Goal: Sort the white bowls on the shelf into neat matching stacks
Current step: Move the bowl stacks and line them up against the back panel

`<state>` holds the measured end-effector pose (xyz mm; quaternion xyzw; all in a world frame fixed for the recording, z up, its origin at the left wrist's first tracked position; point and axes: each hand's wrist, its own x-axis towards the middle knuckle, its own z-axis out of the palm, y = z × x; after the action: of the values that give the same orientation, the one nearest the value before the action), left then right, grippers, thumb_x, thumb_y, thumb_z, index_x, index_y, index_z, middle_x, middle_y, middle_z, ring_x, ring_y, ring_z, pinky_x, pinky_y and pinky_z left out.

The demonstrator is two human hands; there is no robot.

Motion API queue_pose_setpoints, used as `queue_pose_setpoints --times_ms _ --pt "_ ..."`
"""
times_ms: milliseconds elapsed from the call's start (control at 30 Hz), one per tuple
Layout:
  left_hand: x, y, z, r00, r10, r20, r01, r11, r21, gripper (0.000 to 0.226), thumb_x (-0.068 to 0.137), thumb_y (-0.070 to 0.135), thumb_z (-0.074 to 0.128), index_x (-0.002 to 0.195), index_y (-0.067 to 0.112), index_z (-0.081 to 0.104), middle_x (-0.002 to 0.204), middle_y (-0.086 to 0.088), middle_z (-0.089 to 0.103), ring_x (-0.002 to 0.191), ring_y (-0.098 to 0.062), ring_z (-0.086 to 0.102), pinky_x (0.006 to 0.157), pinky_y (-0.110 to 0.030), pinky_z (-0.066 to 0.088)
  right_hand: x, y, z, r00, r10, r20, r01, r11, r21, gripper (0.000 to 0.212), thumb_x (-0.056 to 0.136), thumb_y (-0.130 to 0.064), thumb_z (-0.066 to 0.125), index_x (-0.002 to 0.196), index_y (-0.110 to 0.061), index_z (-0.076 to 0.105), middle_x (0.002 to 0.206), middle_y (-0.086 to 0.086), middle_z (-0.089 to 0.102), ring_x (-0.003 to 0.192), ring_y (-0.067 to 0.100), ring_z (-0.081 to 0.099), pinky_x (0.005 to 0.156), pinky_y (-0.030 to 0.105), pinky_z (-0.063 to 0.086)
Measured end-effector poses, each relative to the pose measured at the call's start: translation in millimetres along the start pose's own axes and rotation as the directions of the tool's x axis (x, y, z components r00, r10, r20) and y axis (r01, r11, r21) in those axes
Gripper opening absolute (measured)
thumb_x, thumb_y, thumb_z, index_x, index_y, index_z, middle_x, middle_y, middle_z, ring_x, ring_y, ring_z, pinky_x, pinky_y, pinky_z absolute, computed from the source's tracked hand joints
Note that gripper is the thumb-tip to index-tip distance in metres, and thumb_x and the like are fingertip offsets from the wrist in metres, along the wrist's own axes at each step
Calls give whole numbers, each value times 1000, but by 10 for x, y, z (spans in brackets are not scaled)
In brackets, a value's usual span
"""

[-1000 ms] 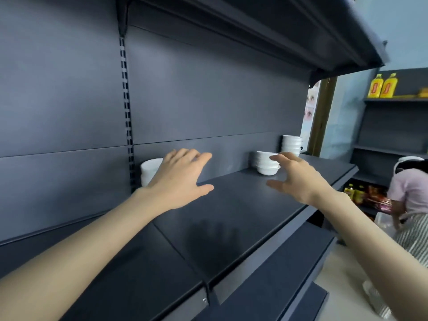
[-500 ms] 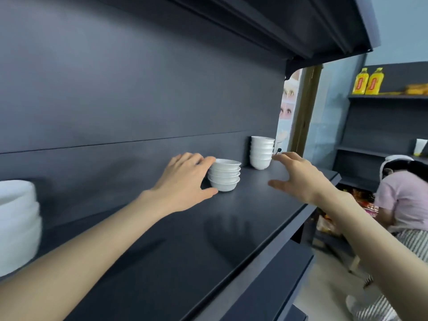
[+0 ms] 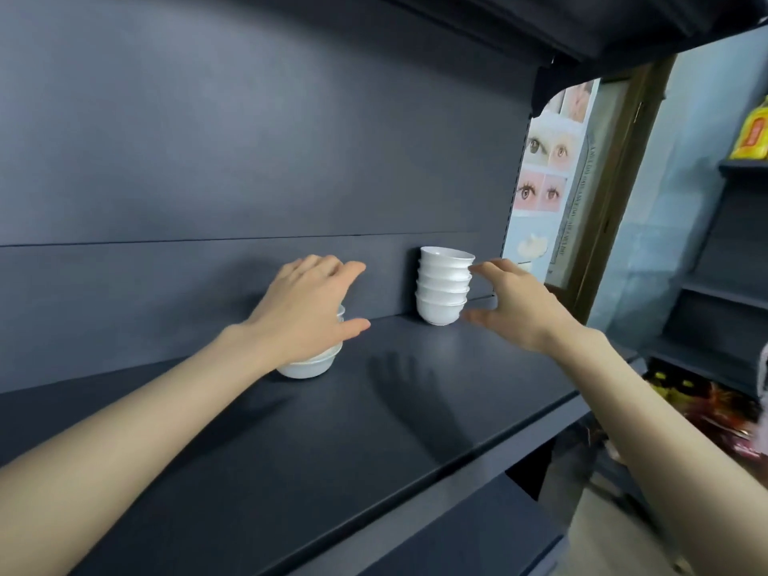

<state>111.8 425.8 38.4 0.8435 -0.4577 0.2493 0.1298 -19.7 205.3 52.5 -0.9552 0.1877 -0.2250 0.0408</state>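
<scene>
A tall stack of small white bowls (image 3: 443, 288) stands at the back right of the dark shelf (image 3: 374, 442), against the back panel. A lower stack of wider white bowls (image 3: 309, 365) sits to its left, mostly hidden behind my left hand (image 3: 307, 313). My left hand hovers in front of that stack with fingers straight and holds nothing. My right hand (image 3: 511, 305) is spread open just right of the tall stack, fingertips close to its upper bowls, thumb low near its base. I cannot tell whether it touches them.
The shelf's front edge (image 3: 478, 459) runs diagonally down to the left. Another shelf board (image 3: 582, 22) hangs overhead. A poster with eye pictures (image 3: 544, 160) and a wooden door frame (image 3: 615, 180) lie past the shelf's right end. More shelving (image 3: 723, 284) with a yellow bottle (image 3: 754, 135) stands far right.
The view has swung right along the shelf, so both bowl stacks look nearer. My left hand now covers the low stack and my right hand has reached the tall stack.
</scene>
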Motion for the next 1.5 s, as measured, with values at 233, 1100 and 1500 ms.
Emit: queue_pose_setpoints --times_ms 233,1100,1500 --pt "733 371 674 999 32 0 -32 999 24 68 89 54 52 145 24 29 138 3 43 131 -20 34 107 -31 24 605 770 291 1000 -20 13 19 1000 20 68 88 -39 64 145 -20 34 146 1 37 126 23 44 93 34 39" --pt "2104 803 2449 809 -527 260 569 595 -568 122 51 65 76 149 21 18 146 4 39 130 -10 42 109 -34 38 2607 2109 1246 903 -358 238 77 680 729 88 76 -56 70 145 -22 27 126 -19 52 117 8 52 91 23 38" --pt "2192 876 2726 755 -623 206 528 390 -754 106 47 57 83 136 28 34 128 18 55 117 -4 56 101 -39 47 2749 2115 1403 887 -415 204 27 487 873 64 74 -49 73 123 -19 44 111 -8 60 105 11 62 86 42 57"
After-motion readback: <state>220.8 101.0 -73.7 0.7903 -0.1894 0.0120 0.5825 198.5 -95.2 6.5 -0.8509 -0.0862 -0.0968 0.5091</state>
